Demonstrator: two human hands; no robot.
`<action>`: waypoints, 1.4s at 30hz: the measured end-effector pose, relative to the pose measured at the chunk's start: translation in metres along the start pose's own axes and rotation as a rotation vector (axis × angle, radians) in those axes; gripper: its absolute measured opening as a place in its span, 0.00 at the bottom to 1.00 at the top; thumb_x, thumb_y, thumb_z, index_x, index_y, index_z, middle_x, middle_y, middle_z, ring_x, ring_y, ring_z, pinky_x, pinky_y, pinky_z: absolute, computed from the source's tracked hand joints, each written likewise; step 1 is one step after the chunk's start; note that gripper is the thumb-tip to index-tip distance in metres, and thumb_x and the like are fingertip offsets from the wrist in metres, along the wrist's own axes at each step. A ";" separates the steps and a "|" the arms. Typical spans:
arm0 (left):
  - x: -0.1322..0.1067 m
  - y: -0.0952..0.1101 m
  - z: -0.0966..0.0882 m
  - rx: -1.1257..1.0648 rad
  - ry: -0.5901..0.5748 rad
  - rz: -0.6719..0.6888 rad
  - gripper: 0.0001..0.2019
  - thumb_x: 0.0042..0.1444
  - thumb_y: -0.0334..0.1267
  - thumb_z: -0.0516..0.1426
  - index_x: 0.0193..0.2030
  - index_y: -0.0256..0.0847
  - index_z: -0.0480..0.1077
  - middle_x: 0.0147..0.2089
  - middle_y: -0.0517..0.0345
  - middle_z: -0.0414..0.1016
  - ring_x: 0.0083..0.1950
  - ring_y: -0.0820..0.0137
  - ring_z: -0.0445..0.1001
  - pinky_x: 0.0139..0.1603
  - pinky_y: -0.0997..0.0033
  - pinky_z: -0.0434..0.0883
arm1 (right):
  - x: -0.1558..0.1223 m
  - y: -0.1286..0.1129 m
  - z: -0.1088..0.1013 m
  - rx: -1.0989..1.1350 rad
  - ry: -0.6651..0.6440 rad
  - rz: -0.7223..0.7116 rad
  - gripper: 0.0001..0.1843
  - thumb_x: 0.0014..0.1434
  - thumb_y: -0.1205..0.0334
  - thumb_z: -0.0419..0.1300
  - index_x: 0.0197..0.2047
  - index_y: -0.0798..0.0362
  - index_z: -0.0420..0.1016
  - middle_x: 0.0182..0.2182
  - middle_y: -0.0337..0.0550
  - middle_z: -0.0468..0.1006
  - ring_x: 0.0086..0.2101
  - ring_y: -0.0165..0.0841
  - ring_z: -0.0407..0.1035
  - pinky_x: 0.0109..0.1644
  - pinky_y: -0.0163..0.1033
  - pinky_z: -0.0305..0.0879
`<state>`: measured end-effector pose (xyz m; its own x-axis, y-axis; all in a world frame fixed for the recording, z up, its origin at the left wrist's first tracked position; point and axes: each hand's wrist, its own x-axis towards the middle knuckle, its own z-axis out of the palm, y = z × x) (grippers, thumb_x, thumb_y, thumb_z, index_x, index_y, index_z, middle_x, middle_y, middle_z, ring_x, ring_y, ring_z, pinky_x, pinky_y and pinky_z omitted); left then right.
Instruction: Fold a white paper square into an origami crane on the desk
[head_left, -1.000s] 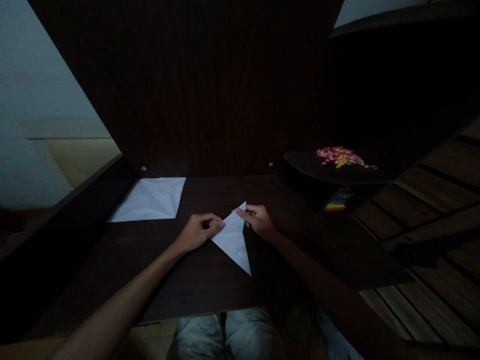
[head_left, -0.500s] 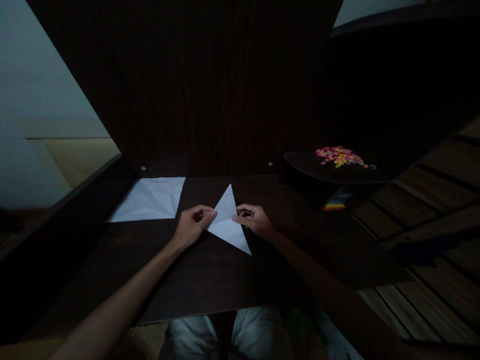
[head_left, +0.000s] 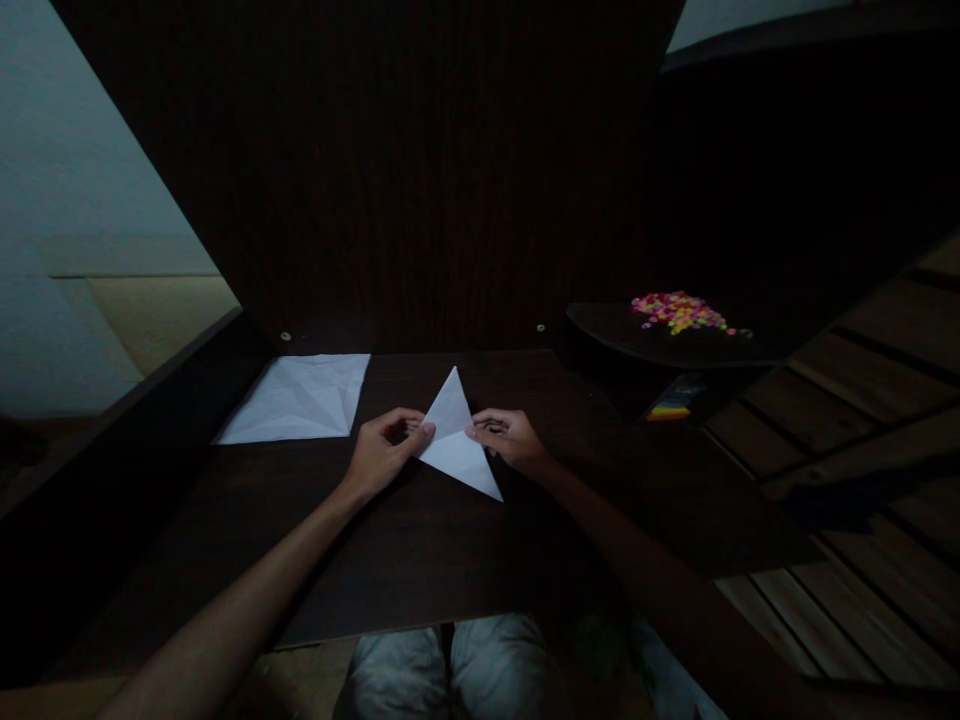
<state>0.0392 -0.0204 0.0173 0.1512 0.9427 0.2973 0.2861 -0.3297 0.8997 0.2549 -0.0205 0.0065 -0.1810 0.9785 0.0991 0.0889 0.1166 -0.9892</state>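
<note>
A white sheet of paper folded into a triangle is held between my hands above the dark desk, one point upward and a long corner reaching down to the right. My left hand pinches its left edge, thumb on top and fingers behind. On the opposite edge my right hand grips it the same way, its thumb lying on the paper. A crease runs across the triangle between the two thumbs. The fingers beneath the paper are partly hidden.
A creased white paper sheet lies at the desk's back left. Small pink and yellow pieces are heaped on a rounded shelf at right, with a colourful striped object below it. Dark panels rise behind and at left.
The folded paper has tilted slightly: its top point has shifted a little left and its lower corner has risen slightly. Both hands keep their grip. My knees have moved closer together.
</note>
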 end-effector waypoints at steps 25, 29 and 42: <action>0.000 0.001 -0.002 0.083 0.003 0.026 0.12 0.50 0.46 0.61 0.31 0.39 0.75 0.30 0.57 0.77 0.32 0.69 0.73 0.33 0.72 0.69 | 0.000 0.000 -0.001 0.007 -0.001 0.016 0.13 0.44 0.58 0.65 0.34 0.56 0.77 0.25 0.41 0.75 0.22 0.26 0.64 0.22 0.32 0.57; 0.000 -0.002 -0.002 0.041 0.006 0.014 0.12 0.51 0.46 0.61 0.32 0.38 0.75 0.29 0.58 0.76 0.31 0.71 0.72 0.31 0.74 0.68 | 0.000 -0.001 -0.001 0.016 -0.022 0.033 0.13 0.44 0.58 0.65 0.33 0.57 0.77 0.25 0.41 0.76 0.22 0.27 0.64 0.22 0.32 0.57; 0.001 0.003 -0.002 0.011 0.048 -0.017 0.13 0.49 0.47 0.62 0.31 0.38 0.74 0.28 0.58 0.74 0.30 0.71 0.70 0.31 0.73 0.66 | -0.001 -0.003 -0.002 0.036 -0.049 0.025 0.19 0.46 0.58 0.64 0.42 0.56 0.74 0.23 0.36 0.72 0.20 0.25 0.62 0.21 0.31 0.55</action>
<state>0.0378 -0.0203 0.0206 0.1011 0.9493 0.2976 0.2986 -0.3143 0.9011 0.2568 -0.0217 0.0095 -0.2272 0.9714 0.0693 0.0587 0.0847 -0.9947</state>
